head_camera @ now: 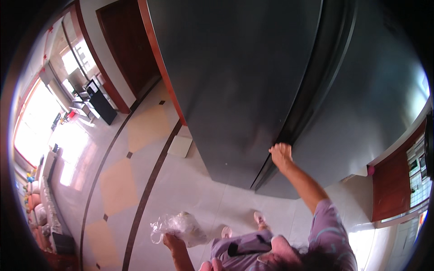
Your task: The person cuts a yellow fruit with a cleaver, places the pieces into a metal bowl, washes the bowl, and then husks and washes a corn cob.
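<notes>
A tall dark grey double-door refrigerator [237,84] stands before me. My right hand [281,157] reaches up to the recessed handle groove [312,88] between its doors, with fingers curled around the edge there. The fingertips are hidden in the dark gap. Whether the right door [359,111] stands slightly ajar, I cannot tell. Low on my left, my left hand [173,242] grips a clear plastic bag [186,228] by its gathered top. Something pale is inside the bag, too blurred to name.
Pale floor tiles [200,200] with dark border strips lie underfoot. A small white panel [180,146] rests by the refrigerator's left side. Beyond are a brown door [132,44], a sofa with cushions [39,213] and a black cabinet [102,106]. At right is a reddish-brown cabinet [390,186].
</notes>
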`<state>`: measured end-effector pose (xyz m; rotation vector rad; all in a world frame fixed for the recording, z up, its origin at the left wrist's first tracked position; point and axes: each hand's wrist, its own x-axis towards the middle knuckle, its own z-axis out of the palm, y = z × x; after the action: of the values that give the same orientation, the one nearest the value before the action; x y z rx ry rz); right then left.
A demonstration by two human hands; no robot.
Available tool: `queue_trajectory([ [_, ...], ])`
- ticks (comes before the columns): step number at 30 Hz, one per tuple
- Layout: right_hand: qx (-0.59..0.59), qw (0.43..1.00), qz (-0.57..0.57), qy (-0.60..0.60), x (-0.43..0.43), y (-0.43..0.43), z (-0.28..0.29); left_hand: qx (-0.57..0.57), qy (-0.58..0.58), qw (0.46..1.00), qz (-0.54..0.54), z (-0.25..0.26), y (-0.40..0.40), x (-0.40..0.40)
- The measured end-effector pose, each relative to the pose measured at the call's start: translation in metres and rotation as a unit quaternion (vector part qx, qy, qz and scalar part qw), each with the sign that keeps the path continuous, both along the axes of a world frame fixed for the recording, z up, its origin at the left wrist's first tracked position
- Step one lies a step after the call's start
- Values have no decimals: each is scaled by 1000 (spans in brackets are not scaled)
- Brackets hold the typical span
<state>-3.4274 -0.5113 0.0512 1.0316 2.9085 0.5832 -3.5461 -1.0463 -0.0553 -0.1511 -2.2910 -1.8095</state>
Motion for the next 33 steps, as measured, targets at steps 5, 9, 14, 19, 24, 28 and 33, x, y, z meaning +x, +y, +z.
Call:
queue_trajectory([
  [5, -60, 998, -26, 20, 51, -83, 18, -341, 101, 926, -124, 26, 32, -9],
  [9, -13, 999, 44, 25, 134, -160, 12, -341, 140, 908, -199, 17, 74, -6],
  [14, -61, 980, -97, 160, 212, -242, 41, -279, 120, 890, -339, 25, 129, 4],
  [19, -70, 938, -285, 183, 313, -304, 20, -238, 143, 841, -463, 34, 199, 29],
  [24, -94, 792, -473, 374, 372, -338, -7, -197, 218, 810, -507, 73, 264, 52],
  [28, 16, 729, -537, 423, 417, -334, -53, -193, 226, 781, -549, 73, 318, 71],
  [33, 112, 696, -578, 411, 465, -310, -89, -151, 168, 798, -559, 59, 396, 101],
])
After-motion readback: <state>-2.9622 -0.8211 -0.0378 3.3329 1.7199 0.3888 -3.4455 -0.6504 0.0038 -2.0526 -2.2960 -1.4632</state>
